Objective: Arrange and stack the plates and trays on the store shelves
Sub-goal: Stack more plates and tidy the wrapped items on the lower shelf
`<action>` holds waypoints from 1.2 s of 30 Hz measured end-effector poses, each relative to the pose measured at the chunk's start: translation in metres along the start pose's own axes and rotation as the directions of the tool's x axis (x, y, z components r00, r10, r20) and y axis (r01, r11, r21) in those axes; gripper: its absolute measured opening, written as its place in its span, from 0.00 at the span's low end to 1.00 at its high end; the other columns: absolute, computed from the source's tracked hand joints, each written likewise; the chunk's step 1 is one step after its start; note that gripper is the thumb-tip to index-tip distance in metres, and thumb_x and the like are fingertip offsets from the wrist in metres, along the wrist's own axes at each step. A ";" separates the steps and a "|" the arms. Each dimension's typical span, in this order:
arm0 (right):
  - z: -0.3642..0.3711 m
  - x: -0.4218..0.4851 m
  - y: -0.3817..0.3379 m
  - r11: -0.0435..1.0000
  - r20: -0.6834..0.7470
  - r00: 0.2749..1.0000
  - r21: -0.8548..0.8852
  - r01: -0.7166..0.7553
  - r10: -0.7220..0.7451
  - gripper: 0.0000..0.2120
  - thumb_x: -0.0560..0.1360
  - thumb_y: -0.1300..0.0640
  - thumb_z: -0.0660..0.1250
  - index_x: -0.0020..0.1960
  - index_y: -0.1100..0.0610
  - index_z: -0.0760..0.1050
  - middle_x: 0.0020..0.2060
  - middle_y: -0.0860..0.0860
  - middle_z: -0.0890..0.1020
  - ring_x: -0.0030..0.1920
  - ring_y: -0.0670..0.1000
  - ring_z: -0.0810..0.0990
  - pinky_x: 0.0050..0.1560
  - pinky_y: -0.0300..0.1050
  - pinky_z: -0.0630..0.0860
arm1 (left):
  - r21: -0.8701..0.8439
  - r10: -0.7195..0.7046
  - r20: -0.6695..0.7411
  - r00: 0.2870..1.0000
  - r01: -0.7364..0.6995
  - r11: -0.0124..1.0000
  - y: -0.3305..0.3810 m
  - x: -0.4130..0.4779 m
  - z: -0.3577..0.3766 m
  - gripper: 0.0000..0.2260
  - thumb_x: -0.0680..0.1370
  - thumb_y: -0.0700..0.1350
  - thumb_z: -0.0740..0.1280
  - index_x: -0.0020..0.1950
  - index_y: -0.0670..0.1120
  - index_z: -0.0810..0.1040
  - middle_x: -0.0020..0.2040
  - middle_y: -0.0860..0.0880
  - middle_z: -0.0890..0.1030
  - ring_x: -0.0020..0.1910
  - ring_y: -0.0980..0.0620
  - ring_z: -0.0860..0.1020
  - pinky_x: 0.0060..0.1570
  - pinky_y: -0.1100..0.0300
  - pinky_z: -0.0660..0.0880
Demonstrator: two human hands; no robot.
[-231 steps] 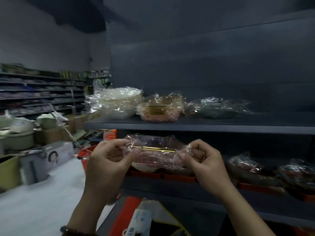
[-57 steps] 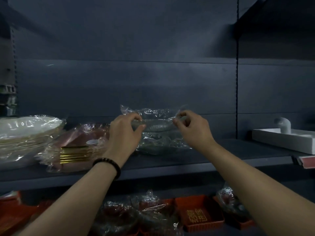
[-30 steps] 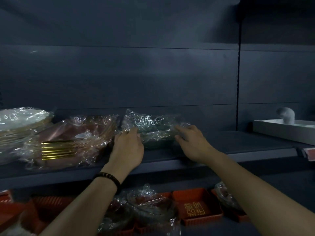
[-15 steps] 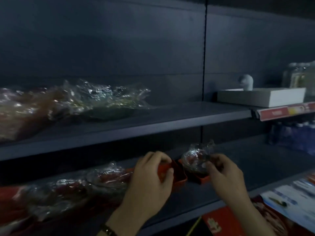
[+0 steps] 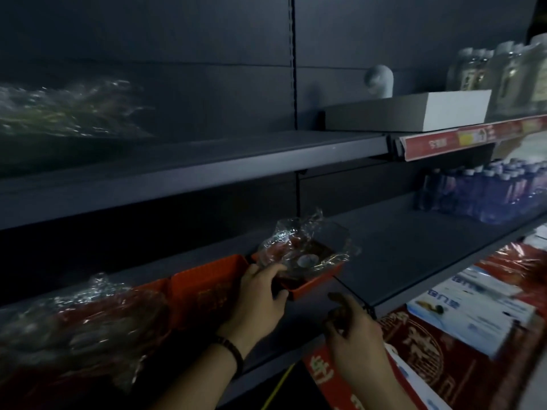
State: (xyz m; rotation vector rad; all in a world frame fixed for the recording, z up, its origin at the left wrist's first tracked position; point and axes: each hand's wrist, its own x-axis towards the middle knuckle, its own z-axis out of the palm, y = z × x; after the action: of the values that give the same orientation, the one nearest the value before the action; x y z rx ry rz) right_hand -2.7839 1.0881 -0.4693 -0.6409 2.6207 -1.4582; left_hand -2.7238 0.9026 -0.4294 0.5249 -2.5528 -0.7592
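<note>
Left hand: the left hand [image 5: 257,294] clamps the near left rim of an orange-red rectangular plastic tray in crinkled clear film [image 5: 310,263], fingers over the rim and thumb under it. The fingertips are partly lost beneath the film. A dark bead bracelet [image 5: 233,350] circles the wrist.
Right hand: the right hand [image 5: 352,329] holds nothing. Its fingers are loosely curled and apart, in deep shadow just below and right of the tray's near corner. It does not appear to touch the tray.
Tray: it is directly beyond the left hand on the dark grey metal lower shelf [image 5: 399,255]. I cannot tell whether it lies flat or is tipped up. Under the film only a dark mass and a pale round patch show.
Left of the left hand: a bare orange-red plastic tray [image 5: 207,282] sits just beside the held one, its print unreadable.
Further left: a film-wrapped reddish bundle [image 5: 74,321], blurred and cut off by the edge.
Above the hands: a film-wrapped greenish stack [image 5: 59,110] on the upper shelf [image 5: 207,161], smeared and cut off at the left.
Up and right of the right hand: a flat white box [image 5: 414,110], a red price strip [image 5: 461,140], and blue-capped bottles [image 5: 488,193], all blurred.
Below the right hand: red printed packs [image 5: 429,359], partly hidden and cropped.
</note>
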 end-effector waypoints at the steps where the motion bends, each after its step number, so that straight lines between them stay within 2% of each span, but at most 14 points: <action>1: 0.002 0.003 0.002 1.000 -0.006 1.000 0.012 0.004 -0.004 0.21 0.79 0.58 0.69 0.69 0.42 0.73 0.53 0.45 0.83 0.50 0.41 0.82 0.44 0.34 0.76 | 0.048 -0.017 -0.017 1.000 0.018 0.999 -0.001 0.009 0.007 0.20 0.81 0.48 0.73 0.70 0.64 0.76 0.67 0.53 0.71 0.72 0.47 0.70 0.73 0.48 0.72; 4: 0.003 0.006 0.007 1.000 -0.010 1.000 0.017 0.018 -0.018 0.21 0.79 0.57 0.70 0.68 0.41 0.73 0.53 0.43 0.83 0.48 0.39 0.81 0.40 0.30 0.72 | 0.153 -0.035 -0.057 0.998 0.043 0.987 -0.003 0.031 0.021 0.17 0.81 0.50 0.72 0.70 0.61 0.77 0.68 0.50 0.76 0.72 0.45 0.70 0.77 0.48 0.64; 7: 0.001 0.006 0.011 1.000 -0.014 0.999 0.008 0.029 -0.029 0.20 0.80 0.56 0.70 0.68 0.40 0.72 0.53 0.42 0.82 0.49 0.38 0.81 0.42 0.30 0.74 | 0.132 -0.003 -0.070 0.998 0.013 0.991 -0.012 0.045 0.034 0.07 0.82 0.49 0.71 0.60 0.58 0.83 0.60 0.55 0.84 0.64 0.50 0.79 0.73 0.49 0.68; 10: -0.002 0.007 0.012 0.998 -0.030 0.998 0.031 0.050 -0.049 0.22 0.79 0.58 0.70 0.69 0.40 0.72 0.55 0.42 0.81 0.52 0.39 0.81 0.47 0.33 0.77 | 0.106 0.021 -0.105 0.994 -0.009 0.994 -0.020 0.051 0.040 0.05 0.83 0.47 0.69 0.49 0.54 0.83 0.47 0.57 0.84 0.51 0.53 0.81 0.56 0.54 0.77; 13: -0.003 0.006 0.010 0.994 -0.077 0.992 0.039 0.102 -0.098 0.29 0.79 0.60 0.70 0.71 0.33 0.70 0.57 0.43 0.78 0.55 0.41 0.80 0.54 0.43 0.81 | 0.048 0.084 -0.121 0.989 -0.079 0.996 -0.017 0.046 0.038 0.07 0.84 0.44 0.69 0.46 0.51 0.82 0.43 0.57 0.78 0.44 0.59 0.78 0.41 0.63 0.72; 19: -0.010 0.000 -0.002 0.978 -0.159 0.968 0.044 0.203 -0.194 0.41 0.81 0.58 0.69 0.77 0.22 0.54 0.60 0.39 0.69 0.56 0.40 0.78 0.56 0.39 0.79 | 0.164 0.258 -0.163 0.952 -0.232 0.959 -0.005 0.024 0.026 0.07 0.83 0.42 0.70 0.49 0.55 0.81 0.47 0.57 0.79 0.49 0.55 0.79 0.47 0.57 0.78; 22: -0.013 -0.004 -0.001 0.978 -0.155 0.967 -0.006 0.206 -0.205 0.43 0.81 0.54 0.69 0.77 0.20 0.47 0.62 0.42 0.68 0.55 0.40 0.76 0.48 0.32 0.74 | 0.201 0.323 -0.168 0.931 -0.288 0.936 0.005 0.002 0.010 0.07 0.82 0.42 0.72 0.51 0.55 0.82 0.51 0.56 0.81 0.52 0.55 0.76 0.48 0.67 0.72; 24: -0.013 -0.007 -0.002 0.978 -0.150 0.966 -0.023 0.209 -0.210 0.44 0.81 0.54 0.70 0.78 0.21 0.46 0.64 0.43 0.68 0.56 0.41 0.75 0.49 0.33 0.73 | 0.247 0.342 -0.163 0.926 -0.297 0.922 0.009 -0.015 -0.001 0.05 0.83 0.45 0.70 0.52 0.57 0.80 0.52 0.58 0.80 0.53 0.55 0.75 0.50 0.63 0.75; 25: -0.014 -0.009 -0.003 0.976 -0.163 0.963 -0.016 0.215 -0.215 0.43 0.81 0.53 0.70 0.78 0.22 0.48 0.65 0.44 0.68 0.58 0.42 0.76 0.52 0.34 0.74 | 0.272 0.352 -0.161 0.922 -0.301 0.914 0.012 -0.024 -0.006 0.04 0.83 0.47 0.70 0.52 0.57 0.79 0.53 0.59 0.79 0.54 0.55 0.76 0.52 0.58 0.77; 27: -0.018 -0.014 -0.005 0.972 -0.212 0.951 0.019 0.234 -0.225 0.36 0.81 0.50 0.70 0.79 0.26 0.55 0.66 0.44 0.70 0.62 0.45 0.76 0.59 0.40 0.76 | 0.278 0.370 -0.164 0.914 -0.317 0.907 0.017 -0.042 -0.013 0.05 0.82 0.46 0.71 0.53 0.57 0.79 0.53 0.59 0.79 0.55 0.55 0.76 0.53 0.56 0.79; 30: -0.021 -0.026 -0.011 0.955 -0.239 0.931 0.041 0.295 -0.278 0.22 0.81 0.46 0.69 0.71 0.31 0.68 0.63 0.43 0.74 0.61 0.46 0.78 0.61 0.50 0.81 | 0.230 0.404 -0.200 0.893 -0.358 0.905 0.026 -0.065 -0.027 0.13 0.79 0.40 0.75 0.57 0.57 0.79 0.51 0.57 0.80 0.54 0.56 0.77 0.50 0.64 0.79; 33: -0.028 -0.048 -0.023 0.937 -0.256 0.908 0.027 0.348 -0.330 0.14 0.80 0.48 0.71 0.55 0.30 0.71 0.54 0.40 0.76 0.54 0.44 0.80 0.52 0.45 0.80 | 0.210 0.420 -0.208 0.883 -0.379 0.901 0.029 -0.086 -0.049 0.12 0.81 0.42 0.73 0.59 0.59 0.80 0.52 0.57 0.79 0.54 0.56 0.78 0.51 0.67 0.77; 34: -0.031 -0.054 -0.027 0.934 -0.262 0.904 0.019 0.356 -0.339 0.14 0.79 0.48 0.72 0.53 0.31 0.71 0.52 0.40 0.76 0.53 0.44 0.80 0.49 0.42 0.79 | 0.192 0.393 -0.222 0.893 -0.355 0.915 0.030 -0.094 -0.059 0.12 0.82 0.46 0.72 0.61 0.61 0.80 0.54 0.59 0.78 0.54 0.58 0.78 0.51 0.68 0.77; 36: -0.038 -0.068 -0.037 0.934 -0.258 0.904 0.016 0.357 -0.341 0.11 0.79 0.49 0.73 0.51 0.34 0.73 0.52 0.41 0.76 0.53 0.44 0.79 0.48 0.40 0.76 | 0.155 0.319 -0.277 0.906 -0.285 0.946 0.030 -0.113 -0.079 0.18 0.81 0.52 0.73 0.69 0.65 0.76 0.55 0.61 0.76 0.53 0.60 0.77 0.49 0.73 0.72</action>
State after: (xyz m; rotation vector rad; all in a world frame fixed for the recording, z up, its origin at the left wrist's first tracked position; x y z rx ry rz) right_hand -2.7204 1.1274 -0.4268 -1.0277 2.7342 -1.8221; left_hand -2.5970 0.9450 -0.3839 0.2429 -2.3225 -0.3935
